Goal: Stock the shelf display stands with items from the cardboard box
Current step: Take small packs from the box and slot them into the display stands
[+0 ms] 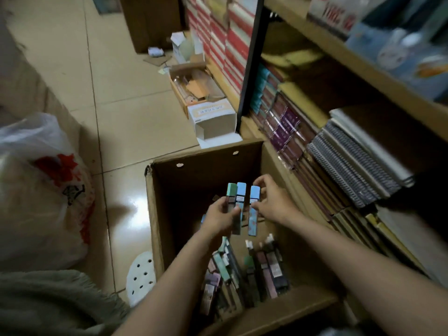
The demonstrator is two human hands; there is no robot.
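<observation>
I'm over the open cardboard box (155,214) on a glossy beige tile floor (121,93). My left hand (221,218) grips two slim packs (236,207), teal & blue, upright above the box; my right hand (274,202) pinches a third blue pack (253,209) just beside them. More packs (242,275) lie in the box bottom. Wooden shelf (351,57) w/ stacked notebooks (351,166) to my right; white plastic bag (41,190) at left.

Slim blue packs (254,209) above open cardboard box (155,214)
</observation>
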